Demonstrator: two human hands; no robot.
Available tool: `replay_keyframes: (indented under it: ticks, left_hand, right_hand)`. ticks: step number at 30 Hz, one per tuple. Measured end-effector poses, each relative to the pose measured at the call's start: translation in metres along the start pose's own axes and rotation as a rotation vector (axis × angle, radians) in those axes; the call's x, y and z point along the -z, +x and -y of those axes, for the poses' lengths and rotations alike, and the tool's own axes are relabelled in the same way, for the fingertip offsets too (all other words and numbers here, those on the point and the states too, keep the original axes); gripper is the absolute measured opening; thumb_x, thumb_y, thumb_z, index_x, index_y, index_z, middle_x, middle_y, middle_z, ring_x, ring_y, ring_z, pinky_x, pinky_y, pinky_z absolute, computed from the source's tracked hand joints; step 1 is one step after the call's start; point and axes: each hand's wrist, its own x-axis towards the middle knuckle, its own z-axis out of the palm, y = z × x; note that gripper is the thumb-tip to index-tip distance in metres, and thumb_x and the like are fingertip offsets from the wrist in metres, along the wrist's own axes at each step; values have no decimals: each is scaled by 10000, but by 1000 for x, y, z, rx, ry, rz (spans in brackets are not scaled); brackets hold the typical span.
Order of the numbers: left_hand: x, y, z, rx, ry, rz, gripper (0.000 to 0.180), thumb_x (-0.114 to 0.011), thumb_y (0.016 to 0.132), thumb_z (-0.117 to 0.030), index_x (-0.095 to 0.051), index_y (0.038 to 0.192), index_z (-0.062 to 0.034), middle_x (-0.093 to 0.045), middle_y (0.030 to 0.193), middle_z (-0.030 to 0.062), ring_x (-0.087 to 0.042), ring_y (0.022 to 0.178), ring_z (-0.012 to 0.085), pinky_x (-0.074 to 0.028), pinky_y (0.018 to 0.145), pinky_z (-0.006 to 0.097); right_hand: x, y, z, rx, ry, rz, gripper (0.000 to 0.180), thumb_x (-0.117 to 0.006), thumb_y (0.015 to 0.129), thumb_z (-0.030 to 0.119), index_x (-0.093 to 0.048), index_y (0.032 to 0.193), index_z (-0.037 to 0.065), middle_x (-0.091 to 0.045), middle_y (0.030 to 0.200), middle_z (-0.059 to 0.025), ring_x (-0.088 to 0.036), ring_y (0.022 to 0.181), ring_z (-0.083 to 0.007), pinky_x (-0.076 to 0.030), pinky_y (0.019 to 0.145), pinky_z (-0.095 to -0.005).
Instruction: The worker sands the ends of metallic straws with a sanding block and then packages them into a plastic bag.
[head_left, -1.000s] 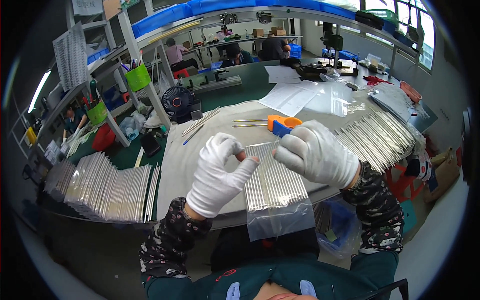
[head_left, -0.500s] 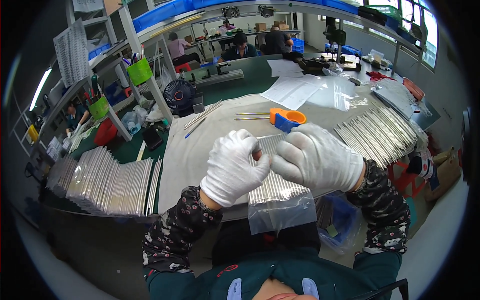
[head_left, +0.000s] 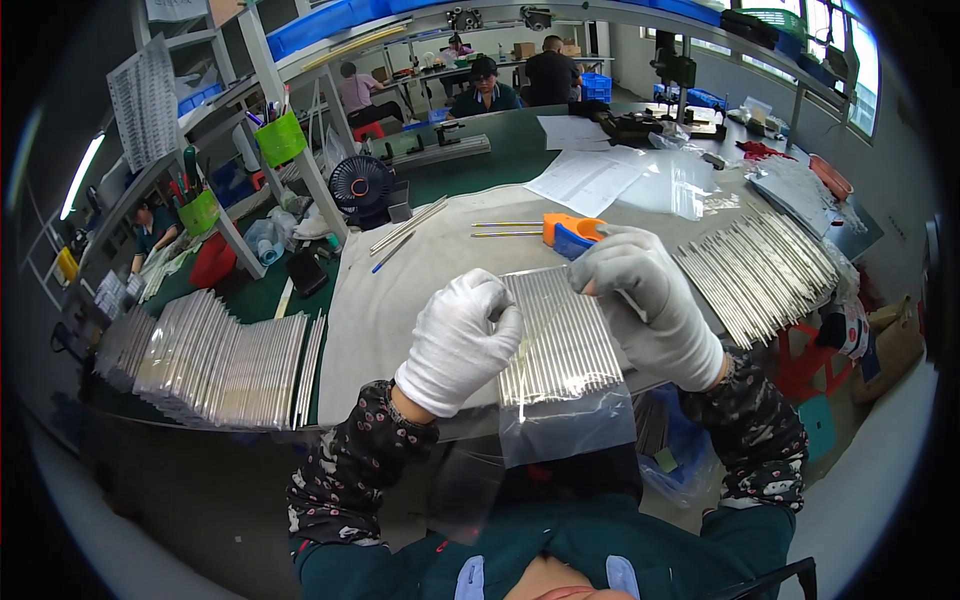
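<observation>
Together, gloved hands [head_left: 560, 320] grip clear rod-filled bag [head_left: 562, 360].

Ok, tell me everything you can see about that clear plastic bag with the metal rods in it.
The clear plastic bag is see-through and glossy, packed with thin silvery rods lying side by side in one flat row. Its lower part is empty film hanging past the table's near edge. It sits tilted between both white-gloved hands: the left hand grips its left edge, the right hand pinches its top right corner.
</observation>
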Motion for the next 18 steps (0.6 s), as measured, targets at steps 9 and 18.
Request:
replay_keyframes:
  ticks: [9,18]
  left_hand:
    - [0,3,-8,-86,240,-111,77,-608,699,-14,-533,691,-29,-558,741,95,-562,664,282,-443,584,344]
    - [-4,2,-15,-135,213,-84,89,-618,688,-36,-530,672,-40,-547,726,93,-557,658,291,-450,582,374]
  right_hand:
    - [-10,-14,-8,-444,762,-366,192,-503,743,-132,-515,827,40,-554,1023,-94,-570,968,-161,-442,878,-289]
    - [-7,-19,-25,-683,911,-640,77,-544,813,-15,-575,866,32,-586,837,-26,-551,713,-103,-449,688,-224]
